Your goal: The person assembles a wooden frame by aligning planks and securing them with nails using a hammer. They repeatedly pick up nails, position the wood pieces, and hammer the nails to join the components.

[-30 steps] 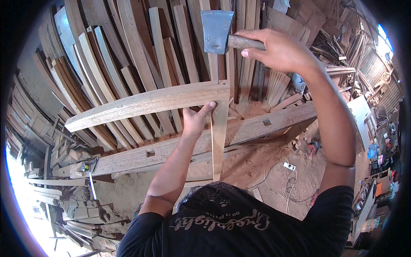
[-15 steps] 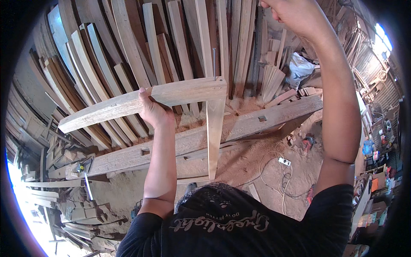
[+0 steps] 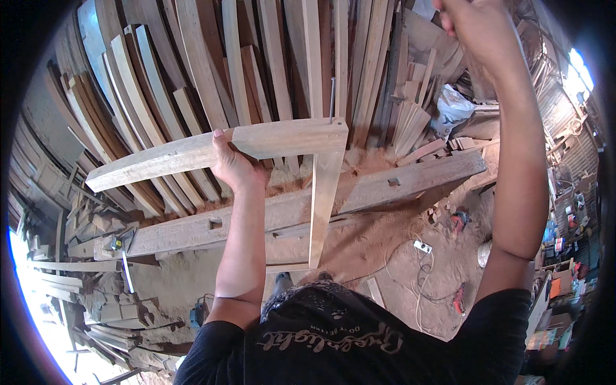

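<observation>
A pale wooden beam (image 3: pixel 282 140) extends across in front of me, and my left hand (image 3: pixel 237 168) is closed around its middle with the thumb on top. From the upper face at the beam's right end stands a long nail (image 3: pixel 332 101), nearly upright. A narrower board (image 3: pixel 326 199) meets the beam under that end and runs down toward me. My right hand (image 3: pixel 484 32) is raised at the upper right, well away from the nail, with its fingers curled. Whatever it may hold is hidden or cut off by the picture's edge.
Many planks (image 3: pixel 199 58) lean upright at the back. Below my beam lies a heavy timber (image 3: pixel 289 215) with square holes. On the dusty floor at right are a power strip (image 3: pixel 422 246), cords and a red tool (image 3: pixel 459 299). A tape measure (image 3: pixel 117 243) rests at left.
My raised right hand has shifted to the right. The view has turned slightly, and the beam with its nail sits a little further right in it. My left hand keeps its hold.
</observation>
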Demonstrator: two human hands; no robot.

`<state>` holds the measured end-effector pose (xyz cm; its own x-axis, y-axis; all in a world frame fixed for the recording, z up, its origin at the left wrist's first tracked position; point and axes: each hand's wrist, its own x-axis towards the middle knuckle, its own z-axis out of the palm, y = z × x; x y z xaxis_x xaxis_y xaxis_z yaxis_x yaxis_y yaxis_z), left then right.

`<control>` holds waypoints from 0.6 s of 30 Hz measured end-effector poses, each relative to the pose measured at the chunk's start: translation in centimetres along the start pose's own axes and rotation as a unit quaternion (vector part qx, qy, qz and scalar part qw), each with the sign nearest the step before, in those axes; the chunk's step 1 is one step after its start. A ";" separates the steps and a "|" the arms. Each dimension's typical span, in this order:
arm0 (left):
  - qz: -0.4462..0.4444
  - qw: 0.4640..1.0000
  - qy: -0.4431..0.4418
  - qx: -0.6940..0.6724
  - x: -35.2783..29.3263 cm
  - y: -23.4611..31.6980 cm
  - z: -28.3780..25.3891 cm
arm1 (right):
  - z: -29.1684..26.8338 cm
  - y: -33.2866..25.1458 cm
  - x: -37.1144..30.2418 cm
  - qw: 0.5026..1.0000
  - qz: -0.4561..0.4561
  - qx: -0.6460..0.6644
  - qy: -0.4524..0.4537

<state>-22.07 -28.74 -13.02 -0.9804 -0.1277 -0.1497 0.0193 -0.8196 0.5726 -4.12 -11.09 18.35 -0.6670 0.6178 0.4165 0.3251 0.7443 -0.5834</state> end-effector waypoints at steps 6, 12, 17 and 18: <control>0.016 1.000 0.009 -0.011 -0.4 0.6 0.7 | 6.8 9.4 0.4 0.948 -0.246 -0.198 -0.044; 0.009 1.000 0.000 -0.008 0.3 0.5 0.3 | 1.1 0.9 -1.0 0.989 -0.128 -0.048 0.053; -0.010 1.000 0.000 -0.001 -0.6 0.1 0.9 | 0.8 2.3 1.1 0.979 -0.053 -0.195 0.013; -0.005 1.000 0.009 -0.001 -0.4 0.3 0.9 | 2.4 4.3 0.6 0.973 -0.096 -0.206 -0.047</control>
<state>-21.86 -28.42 -12.10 -0.9770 -0.1286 -0.1698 0.0093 -0.8222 0.5691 -4.69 -8.17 14.47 -0.7939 0.4459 0.4133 0.4163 0.8941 -0.1651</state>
